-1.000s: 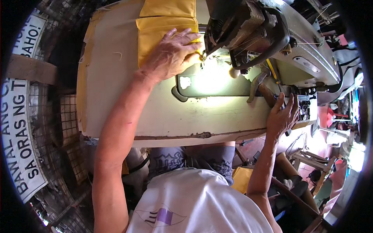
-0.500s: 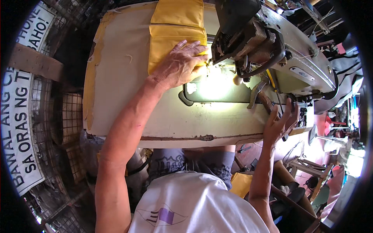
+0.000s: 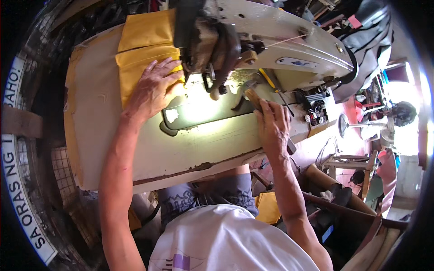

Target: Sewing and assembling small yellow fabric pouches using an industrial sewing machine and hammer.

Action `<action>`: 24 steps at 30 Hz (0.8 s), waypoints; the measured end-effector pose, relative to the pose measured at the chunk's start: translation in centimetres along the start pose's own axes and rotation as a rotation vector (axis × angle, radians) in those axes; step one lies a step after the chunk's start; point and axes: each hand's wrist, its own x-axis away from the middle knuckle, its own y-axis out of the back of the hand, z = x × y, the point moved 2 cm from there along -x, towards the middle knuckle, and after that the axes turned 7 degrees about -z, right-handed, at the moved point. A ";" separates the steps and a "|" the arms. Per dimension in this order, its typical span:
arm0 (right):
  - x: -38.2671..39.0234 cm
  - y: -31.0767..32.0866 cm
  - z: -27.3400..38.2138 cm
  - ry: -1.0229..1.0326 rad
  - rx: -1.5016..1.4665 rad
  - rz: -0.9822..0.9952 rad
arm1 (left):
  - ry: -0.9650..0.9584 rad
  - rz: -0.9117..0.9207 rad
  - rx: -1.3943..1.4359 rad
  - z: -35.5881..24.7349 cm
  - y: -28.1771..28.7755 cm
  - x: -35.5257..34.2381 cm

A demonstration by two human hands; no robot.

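Observation:
My left hand (image 3: 156,88) lies flat with its fingers stretched over a yellow sewn piece (image 3: 131,74), which looks like fabric or leather. The piece sits on the table beside the needle area of a sewing machine (image 3: 266,40), and its upper part runs toward the far edge. My right hand (image 3: 274,124) is closed over the wooden handle of a hammer (image 3: 253,98). The hammer's curved metal head rests near the lit machine bed (image 3: 199,108), and its handle end pokes out beside my wrist. My fingers hide the middle of the handle.
A yellow-handled screwdriver (image 3: 269,80) lies beyond the hammer. Several bobbins (image 3: 314,118) sit in a tray at the table's right end. More yellow pieces (image 3: 267,207) are by my right thigh. A fan (image 3: 402,114) stands at the far right, and a wire grille (image 3: 63,171) at the left.
The view has turned right, so the table appears shifted left. My right hand has gone from spread fingers above the hammer handle to a closed hold on it. My left hand stays on the yellow piece.

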 end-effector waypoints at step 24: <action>-2.3 2.5 -6.0 0.004 -0.046 0.289 | 0.008 -0.222 -0.020 7.9 0.9 -6.8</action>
